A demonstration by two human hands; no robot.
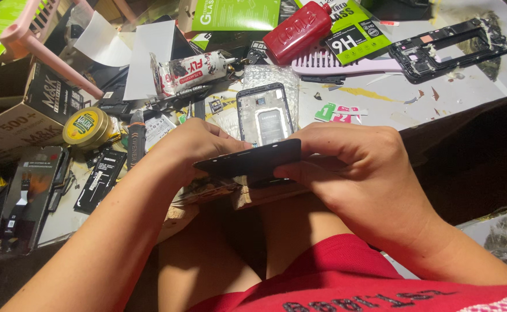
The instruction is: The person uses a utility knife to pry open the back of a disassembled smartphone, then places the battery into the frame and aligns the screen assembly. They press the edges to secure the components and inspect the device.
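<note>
Head view, hands: two are seen; the left hand (198, 144) and the right hand (354, 167) are both closed on one thin black phone panel (247, 163), gripped at its ends and held edge-on above the lap, just in front of the counter (467, 86).
Phone frames: two are counted, a grey one (263, 115) lying flat just behind the panel and a black one (450, 46) well apart at the far right.
Bottles: one red bottle (298, 32) is laid on its side.
Combs: one pink comb (346, 65) is laid beside it.
Tins: one round yellow tin (87, 127), lid shut, contents hidden.
Boxes: one cardboard box (19, 112) at left, contents not visible.
Tubes: one glue tube (190, 72).
</note>
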